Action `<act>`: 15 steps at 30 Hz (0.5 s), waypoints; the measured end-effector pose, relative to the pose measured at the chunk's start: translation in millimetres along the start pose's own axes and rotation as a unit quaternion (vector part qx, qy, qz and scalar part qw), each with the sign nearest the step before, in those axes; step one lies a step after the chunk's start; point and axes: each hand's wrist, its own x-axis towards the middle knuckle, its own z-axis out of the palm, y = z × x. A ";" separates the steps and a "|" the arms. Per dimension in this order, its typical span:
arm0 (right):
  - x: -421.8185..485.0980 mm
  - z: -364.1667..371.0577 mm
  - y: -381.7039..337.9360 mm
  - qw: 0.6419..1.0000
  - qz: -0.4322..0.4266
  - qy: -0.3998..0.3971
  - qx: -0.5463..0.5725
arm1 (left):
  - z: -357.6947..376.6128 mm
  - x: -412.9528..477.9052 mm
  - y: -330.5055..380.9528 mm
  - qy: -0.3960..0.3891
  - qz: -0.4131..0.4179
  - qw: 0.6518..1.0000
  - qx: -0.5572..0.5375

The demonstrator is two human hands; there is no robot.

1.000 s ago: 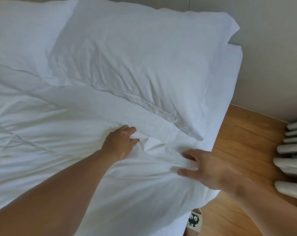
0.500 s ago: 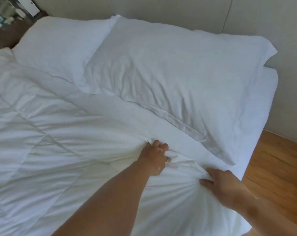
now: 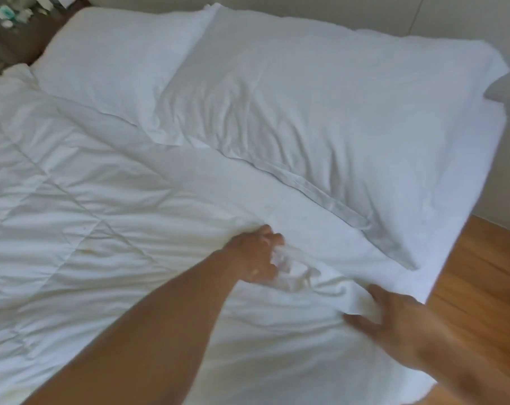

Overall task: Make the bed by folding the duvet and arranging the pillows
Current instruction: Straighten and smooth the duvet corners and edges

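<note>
Duvet (image 3: 96, 217): white, quilted in diagonal stitched lines, soft and creased; it covers the left and near part of the bed, its upper edge running from far left towards near right, below the pillows.
Left hand (image 3: 255, 255): clenched into a fist, its grip bunching the duvet's upper edge.
Right hand (image 3: 394, 320): at the near corner by the bed's side, thumb and fingers pinching a fold of the same edge; blurred.
Cloth between the hands: gathered into radiating wrinkles.
Near pillow (image 3: 329, 118): white, long and rectangular, long axis slanting from far left to near right, flat hem along its lower side, overlapping the far pillow's edge.
Far pillow (image 3: 113, 59): white, smoother, at the head of the bed.
Sheet (image 3: 321, 229): plain white, showing between duvet and pillows.
Floor (image 3: 481, 273): warm wood boards.
Writing: none readable.
</note>
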 end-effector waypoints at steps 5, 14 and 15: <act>-14.8 7.9 12.1 0.998 -0.018 -0.048 -0.042 | -11.5 -5.2 -22.1 -0.020 -0.113 0.990 0.084; 9.5 -20.2 54.7 0.999 0.018 -0.009 0.025 | -27.4 22.3 17.1 0.149 -0.054 0.986 0.053; 11.9 -9.5 51.3 1.000 0.023 -0.008 -0.007 | -9.5 26.1 23.5 0.093 -0.055 0.991 0.077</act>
